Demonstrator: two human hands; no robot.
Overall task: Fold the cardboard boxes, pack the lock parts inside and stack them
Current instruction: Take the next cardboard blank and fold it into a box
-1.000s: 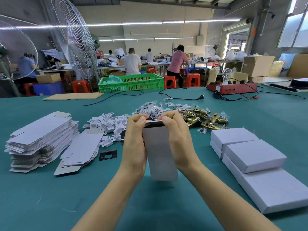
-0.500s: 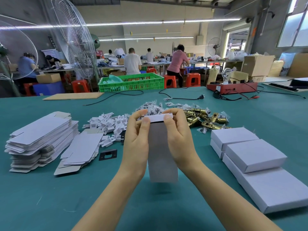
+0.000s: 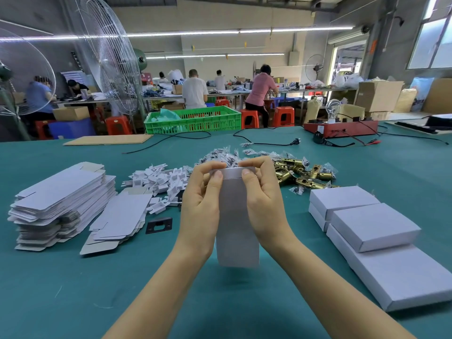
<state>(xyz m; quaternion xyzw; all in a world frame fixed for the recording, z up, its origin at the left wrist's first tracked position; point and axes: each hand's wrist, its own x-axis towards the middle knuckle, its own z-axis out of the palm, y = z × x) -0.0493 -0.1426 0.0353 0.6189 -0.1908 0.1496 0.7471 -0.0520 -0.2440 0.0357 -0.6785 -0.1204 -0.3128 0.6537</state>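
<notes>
White cardboard box (image 3: 236, 223) stands upright on the green table (image 3: 73, 289), clamped between our left hand (image 3: 201, 206) and right hand (image 3: 265, 204), thumbs pressing its top flap down. We judge this the closing step; next it joins the finished boxes (image 3: 374, 226) stacked to the right.

The top flap of the white box (image 3: 236, 216), open a second ago with a dark gap showing, now lies folded down flat. The left hand (image 3: 200, 211) and right hand (image 3: 265, 206) have curled their fingertips over that closed top edge, thumbs on the front.
</notes>
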